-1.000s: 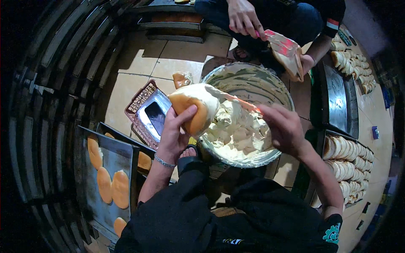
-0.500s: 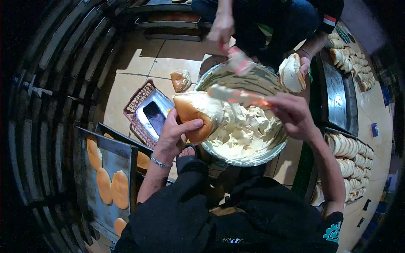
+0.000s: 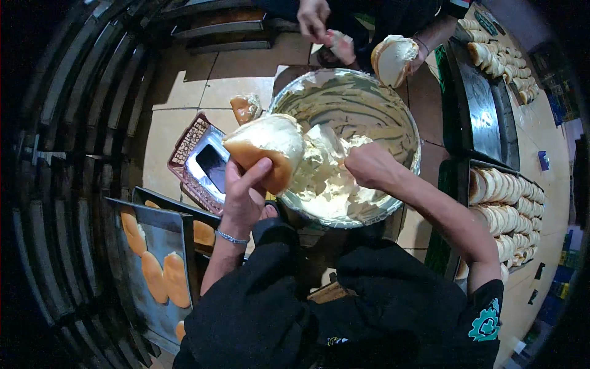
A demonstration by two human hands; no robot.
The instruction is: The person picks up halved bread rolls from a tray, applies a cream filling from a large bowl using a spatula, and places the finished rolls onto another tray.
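My left hand (image 3: 244, 192) grips a split bread roll (image 3: 267, 140), its brown crust toward me and pale cream over its inner face. The roll is held at the left rim of a large round tub (image 3: 415, 123). Inside the tub lies a thick heap of cream (image 3: 329, 195), with smears up the far wall. My right hand (image 3: 373, 166) is closed over the tub around a spatula (image 3: 333, 145), whose blade is down in the cream. Its handle is mostly hidden by my fingers.
Across the tub, a co-worker's hands hold a spreader (image 3: 340, 48) and a cream-covered roll (image 3: 394, 61). Left are a basket (image 3: 184, 157) with a phone (image 3: 211, 165), a cream-smeared bread piece (image 3: 246, 109), and a tray (image 3: 163, 237) of rolls. Filled rolls (image 3: 507, 212) line trays at right.
My right hand has lowered the spatula from beside the roll into the cream. The view has shifted slightly. The co-worker's spreader has moved away from the tub.
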